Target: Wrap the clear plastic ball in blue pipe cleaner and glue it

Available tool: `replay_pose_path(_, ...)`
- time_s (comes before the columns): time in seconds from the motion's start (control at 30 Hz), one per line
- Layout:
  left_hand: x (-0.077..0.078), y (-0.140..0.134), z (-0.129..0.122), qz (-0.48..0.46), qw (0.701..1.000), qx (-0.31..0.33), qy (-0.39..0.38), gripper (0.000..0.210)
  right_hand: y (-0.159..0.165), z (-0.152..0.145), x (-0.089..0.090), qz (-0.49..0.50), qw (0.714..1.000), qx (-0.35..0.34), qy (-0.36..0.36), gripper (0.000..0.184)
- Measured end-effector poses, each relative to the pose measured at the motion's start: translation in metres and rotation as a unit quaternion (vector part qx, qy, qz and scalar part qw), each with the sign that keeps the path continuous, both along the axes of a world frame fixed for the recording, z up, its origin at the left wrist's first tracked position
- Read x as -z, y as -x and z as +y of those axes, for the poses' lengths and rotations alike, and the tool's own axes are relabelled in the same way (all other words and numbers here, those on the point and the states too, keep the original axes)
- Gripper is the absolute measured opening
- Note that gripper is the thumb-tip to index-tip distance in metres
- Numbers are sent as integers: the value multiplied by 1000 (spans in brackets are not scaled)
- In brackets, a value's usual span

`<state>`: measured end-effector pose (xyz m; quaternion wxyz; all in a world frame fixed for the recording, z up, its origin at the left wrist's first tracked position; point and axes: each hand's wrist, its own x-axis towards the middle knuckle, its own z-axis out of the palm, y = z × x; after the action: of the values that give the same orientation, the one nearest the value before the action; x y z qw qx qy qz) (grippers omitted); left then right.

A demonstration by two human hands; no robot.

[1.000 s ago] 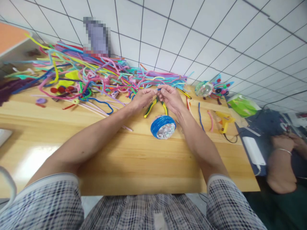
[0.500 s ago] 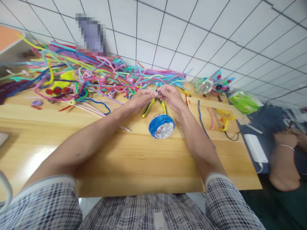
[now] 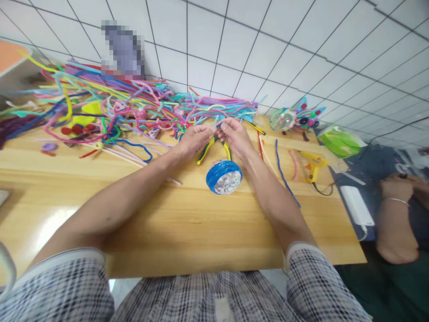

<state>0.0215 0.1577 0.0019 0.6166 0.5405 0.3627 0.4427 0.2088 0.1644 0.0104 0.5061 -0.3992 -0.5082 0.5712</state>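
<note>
My left hand [image 3: 197, 137] and my right hand [image 3: 233, 133] meet above the far part of the table, fingertips pinched together. Between them is a short piece of blue pipe cleaner [image 3: 219, 125], mostly covered by the fingers. Below the hands lie pliers with yellow and dark green handles [image 3: 205, 151], their jaws hidden behind my fingers. Nearer to me rests a round object wound with blue pipe cleaner [image 3: 224, 177], its shiny, clear-looking end showing.
Many coloured pipe cleaners [image 3: 134, 103] are heaped along the wall. To the right lie a blue pipe cleaner [image 3: 283, 174], a yellow glue gun [image 3: 314, 165] and a colourful animal figure [image 3: 303, 118]. Another person's arm [image 3: 397, 223] is at far right, beside a white box [image 3: 357, 205].
The blue piece shows more between my fingertips, and the fingers have shifted slightly. The whole view has moved a little; the things on the table lie as before.
</note>
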Motion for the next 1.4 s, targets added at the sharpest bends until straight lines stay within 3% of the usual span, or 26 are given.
replay_pose_path(0.17,0,-4,-2,26,998,-32,-36,47,1,1,0,2,1000,31,-4,48)
replay_pose_path(0.37,-2,-3,-1,62,993,-22,-97,47,-6,3,-2,8,1000,7,25,47)
replay_pose_path(0.6,-4,-3,-3,41,997,-53,-38,40,-4,-1,-1,65,997,-21,37,56)
replay_pose_path(0.83,0,-4,-2,29,997,-57,-31,44,1,-1,4,-7,1000,23,-18,53)
replay_pose_path(1.07,3,-6,-2,35,994,-20,-103,46,0,4,3,-47,996,62,-51,54)
replay_pose_path(1.23,4,-2,0,107,982,-2,-155,51,-1,6,7,-107,989,80,-69,55)
replay_pose_path(1.4,9,4,4,160,975,34,-153,55,-1,7,9,-149,979,88,-110,61)
